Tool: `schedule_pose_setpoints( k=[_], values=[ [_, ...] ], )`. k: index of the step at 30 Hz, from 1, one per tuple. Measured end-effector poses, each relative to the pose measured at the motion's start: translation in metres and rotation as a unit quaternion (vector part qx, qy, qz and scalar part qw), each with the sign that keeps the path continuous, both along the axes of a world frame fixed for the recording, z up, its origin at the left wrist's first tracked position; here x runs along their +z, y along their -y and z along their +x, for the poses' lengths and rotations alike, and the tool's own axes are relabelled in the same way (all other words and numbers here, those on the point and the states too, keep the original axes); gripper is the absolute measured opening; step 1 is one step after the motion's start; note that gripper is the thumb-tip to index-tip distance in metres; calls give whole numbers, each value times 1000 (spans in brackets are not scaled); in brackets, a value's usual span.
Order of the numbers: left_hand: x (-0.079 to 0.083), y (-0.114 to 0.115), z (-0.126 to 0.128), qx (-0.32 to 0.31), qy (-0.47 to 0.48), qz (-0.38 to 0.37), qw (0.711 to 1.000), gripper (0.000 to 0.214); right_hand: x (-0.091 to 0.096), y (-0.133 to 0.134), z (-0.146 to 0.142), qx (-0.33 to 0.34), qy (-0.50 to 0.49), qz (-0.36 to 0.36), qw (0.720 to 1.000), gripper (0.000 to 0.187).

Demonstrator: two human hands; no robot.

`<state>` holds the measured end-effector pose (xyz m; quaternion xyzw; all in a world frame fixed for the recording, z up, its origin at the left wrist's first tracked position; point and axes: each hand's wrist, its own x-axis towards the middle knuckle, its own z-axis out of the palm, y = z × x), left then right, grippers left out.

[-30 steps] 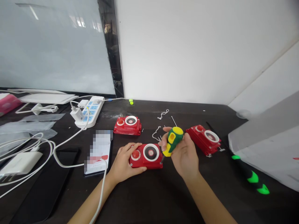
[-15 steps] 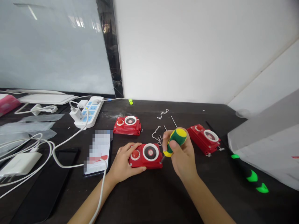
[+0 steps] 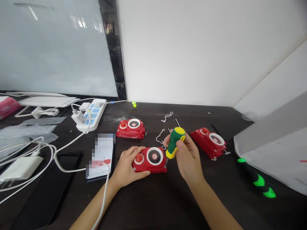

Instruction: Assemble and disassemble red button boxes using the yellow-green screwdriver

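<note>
In the middle of the dark table lies a red alarm box (image 3: 146, 166) with a red dome and a white-ringed black speaker. My left hand (image 3: 127, 167) grips its left end, fingers on the far side and thumb along the near side. My right hand (image 3: 188, 159) is closed around a green and yellow screwdriver (image 3: 174, 143). The screwdriver leans slightly, its tip at the screw in the box's near right corner. A second red alarm box (image 3: 130, 132) sits behind, and a third red alarm box (image 3: 208, 143) lies right of my right hand.
White cord pieces (image 3: 160, 138) and loose screws lie behind my right hand. On the left are a power strip (image 3: 96, 116), a lit phone (image 3: 99, 158), a dark phone (image 3: 48, 191) and white cables. A black and green handle (image 3: 259, 181) lies right, beside a white bag (image 3: 268, 153).
The screwdriver has become more upright, its handle shifting left as my right hand turned. My left hand and the box have stayed in place.
</note>
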<state>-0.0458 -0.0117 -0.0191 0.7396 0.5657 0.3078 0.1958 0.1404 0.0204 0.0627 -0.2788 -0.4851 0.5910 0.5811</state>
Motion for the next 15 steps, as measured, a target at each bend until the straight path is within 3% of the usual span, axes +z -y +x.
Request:
schedule_pose_setpoints(
  k=[4, 10, 15],
  values=[
    [1, 0, 0, -4, 2, -5, 1000, 72, 1, 0, -1, 36, -33, 4, 999, 24],
    [2, 0, 0, 0, 3, -16, 1000, 72, -2, 0, -2, -61, 3, 29, 998, 12],
    [2, 0, 0, -1, 4, -19, 1000, 72, 0, 0, 0, 4, -26, -4, 1000, 19]
  ],
)
